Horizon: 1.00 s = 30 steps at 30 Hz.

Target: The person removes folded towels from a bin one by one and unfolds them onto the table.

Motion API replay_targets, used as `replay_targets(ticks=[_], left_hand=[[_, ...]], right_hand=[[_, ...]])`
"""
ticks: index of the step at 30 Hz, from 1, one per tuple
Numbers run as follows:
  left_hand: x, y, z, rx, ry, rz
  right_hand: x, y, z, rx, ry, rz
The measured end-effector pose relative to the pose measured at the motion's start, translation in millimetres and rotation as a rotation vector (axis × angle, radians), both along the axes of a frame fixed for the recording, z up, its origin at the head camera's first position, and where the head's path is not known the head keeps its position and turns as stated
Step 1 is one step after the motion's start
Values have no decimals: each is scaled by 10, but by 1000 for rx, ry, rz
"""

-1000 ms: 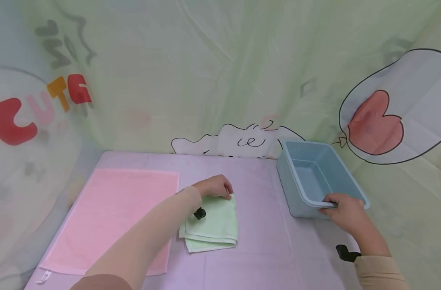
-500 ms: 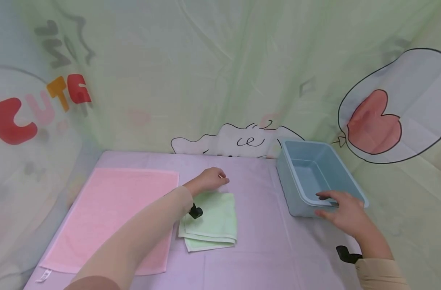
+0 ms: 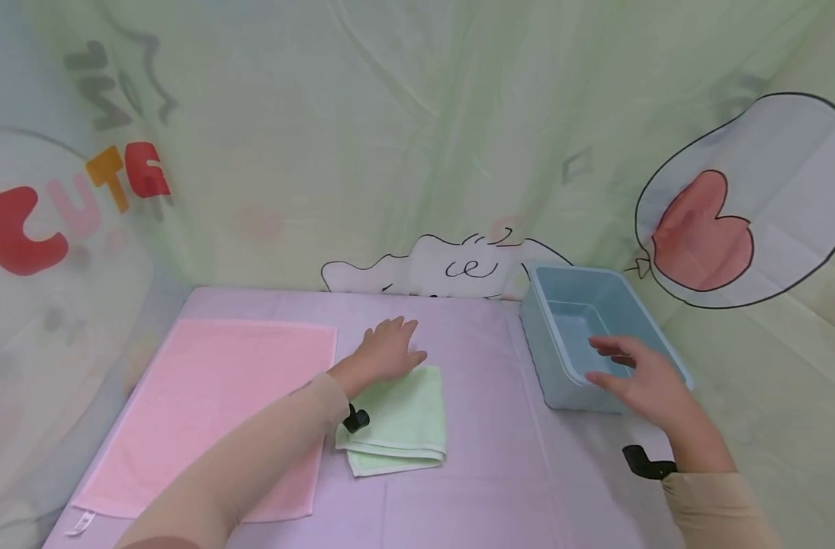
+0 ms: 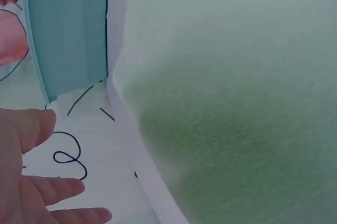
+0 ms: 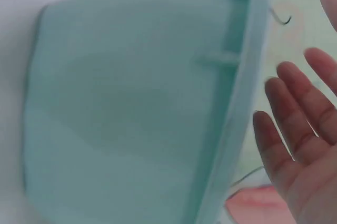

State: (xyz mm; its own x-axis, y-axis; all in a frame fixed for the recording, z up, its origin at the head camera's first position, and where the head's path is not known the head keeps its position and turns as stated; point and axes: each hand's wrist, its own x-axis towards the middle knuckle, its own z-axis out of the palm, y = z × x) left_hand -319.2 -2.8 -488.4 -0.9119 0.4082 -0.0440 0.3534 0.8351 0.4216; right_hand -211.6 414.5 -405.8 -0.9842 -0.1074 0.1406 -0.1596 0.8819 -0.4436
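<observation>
Spread and relaxed, the grip of the left hand [image 3: 387, 351] hovers at the far edge of the green cloth [image 3: 412, 419], its palm turned down and its fingers fanned toward the back wall. From the left wrist, the fingertips show well past the cloth's edge, against the drawing behind. The cloth lies folded near the middle of the counter [image 3: 486, 442] — its layers stack at the near edge, where a lower fold juts out from beneath the rest.

The right hand [image 3: 647, 385] also has a loose grip, thumb and fingers parted in a gentle curve above the near end of the blue bin [image 3: 544, 358]. Seen from the right wrist, its fingers are just beside the rim, apart from it. The bin stands upright at the right end of the counter, close to the wall hanging [image 3: 390, 152].

To the left of the green cloth, the pink cloth [image 3: 232, 374] lies spread flat, with a white tag [image 3: 81, 524] at its near left corner; the left forearm, in a beige sleeve [image 3: 273, 442], passes over it. Each wrist carries a small black mount. Behind, the pale green hanging bears coloured letters [image 3: 81, 210] on the left, a white creature outlined in black at the middle, and a balloon with a red heart [image 3: 705, 232] on the right.
</observation>
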Motion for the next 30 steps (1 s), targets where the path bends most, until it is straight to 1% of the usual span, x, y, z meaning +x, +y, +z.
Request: replay_targets(ticks=[2, 4, 7, 11, 14, 17, 21, 26, 30], left_hand=[[44, -13, -27, -35, 24, 15], [84, -23, -54, -49, 41, 36], [142, -43, -80, -59, 73, 71], [214, -88, -118, -87, 122, 108], [273, -136, -154, -94, 154, 123], [347, -189, -190, -88, 169, 142], [459, -266, -257, -93, 175, 179], [634, -373, -304, -84, 185, 218], [783, -446, -322, -73, 198, 219]], right_hand=[[-30, -66, 47, -23, 30, 0], [-69, -140, 89, -41, 41, 0], [-141, -298, 141, -56, 16, 5], [-272, -559, 165, -88, -18, 41], [-383, -771, 167, -124, -20, 81], [-491, -989, 160, -148, -13, 122], [-645, -1247, 104, -169, -10, 172], [-858, -1525, -49, -210, -25, 246], [-989, -1770, -177, -215, -63, 285]])
